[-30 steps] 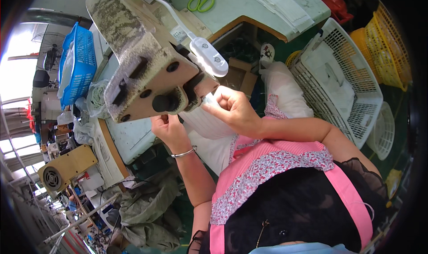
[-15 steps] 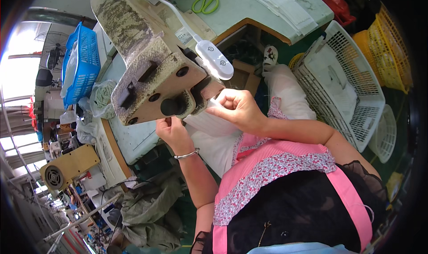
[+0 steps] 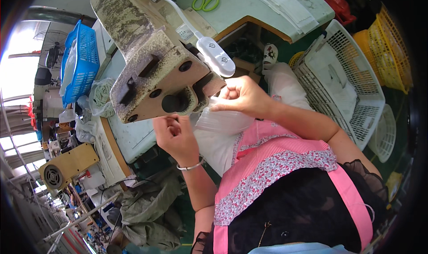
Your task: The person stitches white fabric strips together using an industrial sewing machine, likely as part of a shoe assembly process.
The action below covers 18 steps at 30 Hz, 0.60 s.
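Observation:
A worn, beige sewing machine head stands in front of me, hiding the place beneath it. At its right lower edge my right hand is closed, thumb and fingers pinching a thin white pleated fabric. The fabric hangs below that hand, over my lap. My left hand, with a silver bangle at the wrist, is curled just under the machine's lower edge. Its fingertips are partly covered by the machine, and what they hold cannot be made out. A white lamp is fixed at the machine's right side.
Green-handled scissors and a stack of white strips lie on the table. A white basket stands at right, yellow baskets beyond it. A blue basket is at left, beside a bag of pale cord.
My right hand has moved up a little, and more of the white pleated fabric shows below it. My left hand has turned so its curled fingers show more.

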Tool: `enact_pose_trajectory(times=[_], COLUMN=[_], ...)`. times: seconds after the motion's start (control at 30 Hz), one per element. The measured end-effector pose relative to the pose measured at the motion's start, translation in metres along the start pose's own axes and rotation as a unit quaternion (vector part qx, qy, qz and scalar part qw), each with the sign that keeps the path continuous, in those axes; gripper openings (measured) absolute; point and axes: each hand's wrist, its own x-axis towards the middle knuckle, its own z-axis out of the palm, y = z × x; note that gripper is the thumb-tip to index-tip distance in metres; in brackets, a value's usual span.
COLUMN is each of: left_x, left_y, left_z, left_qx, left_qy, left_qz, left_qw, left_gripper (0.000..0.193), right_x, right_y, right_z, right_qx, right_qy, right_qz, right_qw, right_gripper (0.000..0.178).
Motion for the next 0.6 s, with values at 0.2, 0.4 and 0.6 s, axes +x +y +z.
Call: enact_pose_trajectory(times=[0.2, 0.4, 0.6], left_x=[-0.01, -0.019, -0.04], left_y=[0.013, 0.023, 0.022], left_z=[0.011, 0.021, 0.04], left_qx=[-0.035, -0.17, -0.282], left_qy=[-0.223, -0.197, -0.104], left_qz=[-0.083, -0.188, -0.222], left_qw=[0.97, 0.947, 0.928], left_gripper=[0.012, 0.008, 0.009], right_x=[0.018, 0.028, 0.02], right_y=[-0.025, -0.057, -0.064], right_z=[-0.026, -0.048, -0.158], right_qx=[-0.129, -0.254, -0.475], right_qy=[-0.111, -0.148, -0.239], right_qz=[-0.028, -0.015, -0.01], right_qw=[0.985, 0.956, 0.847], right_gripper=[0.035, 0.044, 0.03])
